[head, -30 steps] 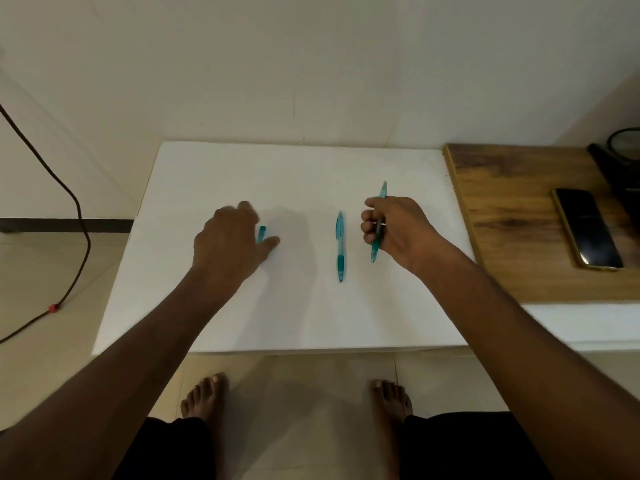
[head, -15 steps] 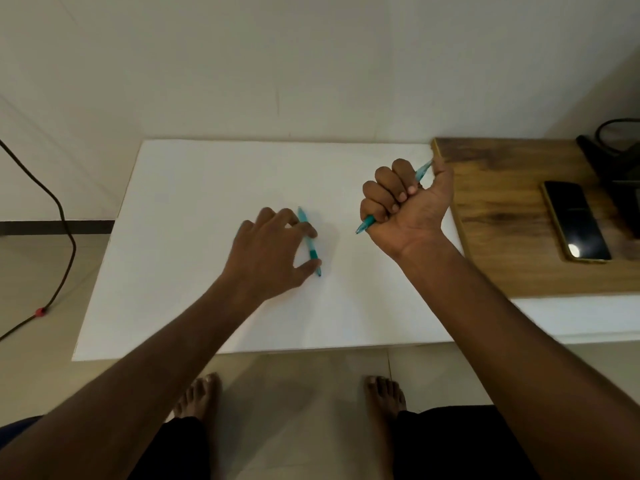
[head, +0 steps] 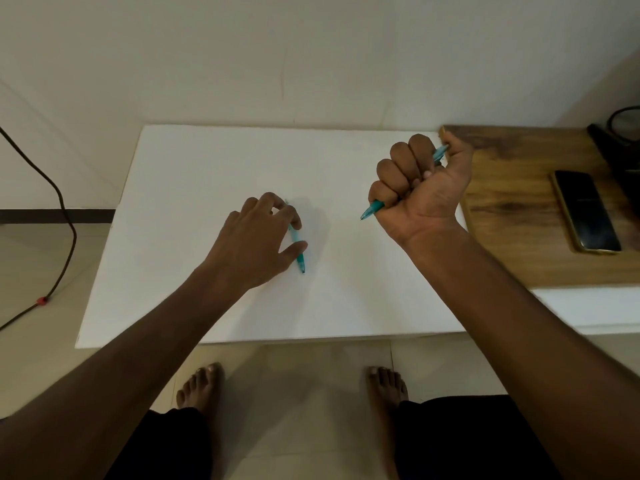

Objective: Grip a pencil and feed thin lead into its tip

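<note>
We see two bare feet [head: 204, 386] on the tiled floor at the bottom of the frame. Just above them is the white board [head: 194, 188], filling the centre.

Left hand [head: 258, 237], centre frame: thumb and fingertips pinch a teal pen [head: 298, 252] that lies on the board, tip pointing toward the lower edge. Most of the barrel is hidden under the fingers.

Right hand [head: 420, 188], right of centre, raised off the board: fingers curled into a fist, clamped round a second teal pen [head: 372, 209]. Its tip sticks out at the lower left of the fist, its other end at the upper right by the thumb.

Right edge: a wooden top [head: 512, 209] with a dark phone [head: 585, 211] lying flat on it. Left edge: a dark cable [head: 65, 223] runs down to the floor. A plain wall fills the top.
</note>
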`<state>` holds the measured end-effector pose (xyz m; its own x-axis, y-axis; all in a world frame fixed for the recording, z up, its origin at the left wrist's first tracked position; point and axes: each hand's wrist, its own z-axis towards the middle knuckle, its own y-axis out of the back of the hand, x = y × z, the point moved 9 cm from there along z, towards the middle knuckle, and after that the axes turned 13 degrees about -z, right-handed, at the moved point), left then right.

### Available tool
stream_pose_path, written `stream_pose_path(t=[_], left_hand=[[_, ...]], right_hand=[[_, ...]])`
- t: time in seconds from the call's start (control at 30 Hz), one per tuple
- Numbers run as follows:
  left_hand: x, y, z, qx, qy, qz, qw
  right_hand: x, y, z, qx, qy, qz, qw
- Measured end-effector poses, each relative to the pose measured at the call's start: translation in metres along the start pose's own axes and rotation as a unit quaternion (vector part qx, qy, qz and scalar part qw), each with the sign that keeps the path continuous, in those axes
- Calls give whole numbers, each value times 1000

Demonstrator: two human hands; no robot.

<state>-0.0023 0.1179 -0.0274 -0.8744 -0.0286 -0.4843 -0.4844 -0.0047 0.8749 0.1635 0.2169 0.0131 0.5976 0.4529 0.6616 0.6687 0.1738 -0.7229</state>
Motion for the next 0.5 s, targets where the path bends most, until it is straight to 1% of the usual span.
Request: stream_pose_path(t=[0.13, 0.5], left_hand=[[4, -1, 1, 12, -2, -2, 1000], [8, -6, 2, 51, 8, -35, 998]], right_hand=[[-3, -6, -2, 17, -12, 9, 1000], [-1, -16, -7, 47, -6, -8, 999]])
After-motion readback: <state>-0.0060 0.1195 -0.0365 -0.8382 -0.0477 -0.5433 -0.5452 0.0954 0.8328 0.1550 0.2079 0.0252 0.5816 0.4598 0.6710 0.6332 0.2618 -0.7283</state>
